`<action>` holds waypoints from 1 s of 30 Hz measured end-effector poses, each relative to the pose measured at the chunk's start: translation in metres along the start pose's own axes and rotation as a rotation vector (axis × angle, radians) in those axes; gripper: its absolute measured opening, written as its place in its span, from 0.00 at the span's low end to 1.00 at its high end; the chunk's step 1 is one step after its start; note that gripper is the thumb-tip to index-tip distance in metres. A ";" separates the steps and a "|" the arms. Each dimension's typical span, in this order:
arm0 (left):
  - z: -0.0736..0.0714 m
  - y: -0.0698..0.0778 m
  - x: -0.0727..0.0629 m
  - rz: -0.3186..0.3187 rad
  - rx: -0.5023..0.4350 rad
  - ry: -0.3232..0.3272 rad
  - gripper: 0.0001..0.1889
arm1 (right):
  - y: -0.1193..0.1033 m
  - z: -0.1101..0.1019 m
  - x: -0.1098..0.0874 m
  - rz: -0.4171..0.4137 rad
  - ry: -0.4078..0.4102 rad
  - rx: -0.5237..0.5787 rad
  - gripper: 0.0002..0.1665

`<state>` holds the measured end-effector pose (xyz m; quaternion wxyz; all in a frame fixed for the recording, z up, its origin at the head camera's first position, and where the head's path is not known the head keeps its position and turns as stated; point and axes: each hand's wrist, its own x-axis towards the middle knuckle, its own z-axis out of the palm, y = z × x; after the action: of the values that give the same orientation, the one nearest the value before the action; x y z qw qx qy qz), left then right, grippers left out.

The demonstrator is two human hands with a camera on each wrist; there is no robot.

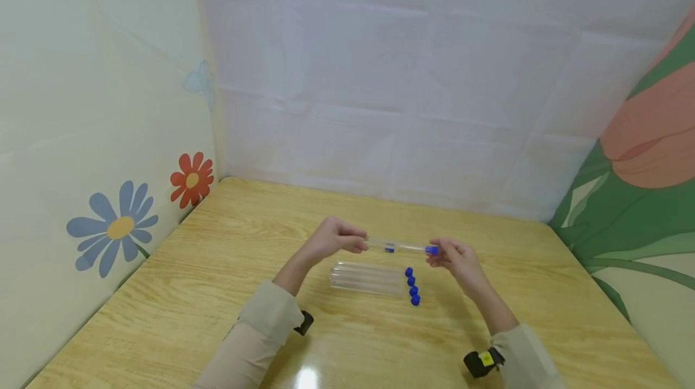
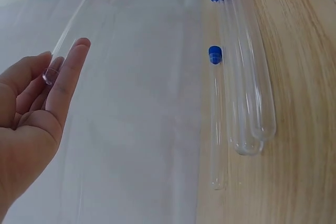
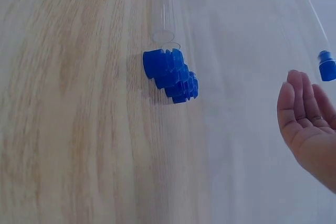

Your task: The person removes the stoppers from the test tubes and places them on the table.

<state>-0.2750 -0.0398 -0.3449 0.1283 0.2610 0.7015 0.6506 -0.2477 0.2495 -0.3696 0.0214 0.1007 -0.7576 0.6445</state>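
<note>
My left hand pinches a clear test tube near its rounded end, holding it almost level above the table. At its other end is a blue stopper, which the fingers of my right hand grip. In the right wrist view that stopper sits at the tube's mouth, beside the right hand, whose thumb is out of frame. Several uncapped tubes lie side by side below the hands. A row of loose blue stoppers lies just right of their open ends.
Behind the uncapped tubes lies another tube with a blue stopper in it. The wooden table meets a white sheet at the back. Flower-printed panels border the sides.
</note>
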 end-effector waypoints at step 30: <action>0.001 0.010 -0.008 0.011 -0.156 0.033 0.13 | -0.009 0.005 -0.006 -0.197 -0.096 0.051 0.08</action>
<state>-0.2658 -0.0436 -0.3365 0.1332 0.2433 0.6491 0.7083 -0.2393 0.2441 -0.3625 0.0457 0.2058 -0.7277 0.6527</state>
